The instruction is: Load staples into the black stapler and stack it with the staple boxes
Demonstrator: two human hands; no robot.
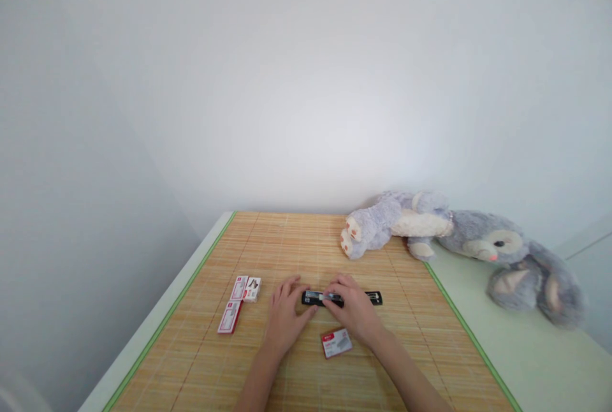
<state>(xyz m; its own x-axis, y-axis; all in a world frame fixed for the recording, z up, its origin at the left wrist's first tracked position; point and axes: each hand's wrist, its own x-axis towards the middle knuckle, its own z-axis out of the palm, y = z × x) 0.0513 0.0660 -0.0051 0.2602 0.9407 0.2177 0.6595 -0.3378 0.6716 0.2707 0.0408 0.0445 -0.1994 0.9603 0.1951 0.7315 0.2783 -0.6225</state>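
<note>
— So, where are the hands?

— Both are low on the bamboo mat [306, 240], close together. The left hand [285, 317] lies flat with its fingers spread apart and its thumb tip against the left end of the black stapler [374, 298]. It clasps nothing.

— And the other?

— The right hand [356, 313] is curled down over the middle of the stapler, with the fingers closed on it. The stapler lies flat and long across the mat, side to side. Its right end sticks out bare past the knuckles.

— Anything else close by?

— A small red-and-white box [336, 342] lies just below the right hand, near the wrist but apart from it. Left of the left hand is a cluster of three similar boxes [252, 289]: two lie side by side and a third sits a little nearer the mat's green edge.

— What's further back?

— A grey plush rabbit [497, 246] lies on its side at the far right. Its feet rest on the mat and its head on the pale table [526, 348]. Behind it all is a plain white wall [306, 80]
</note>
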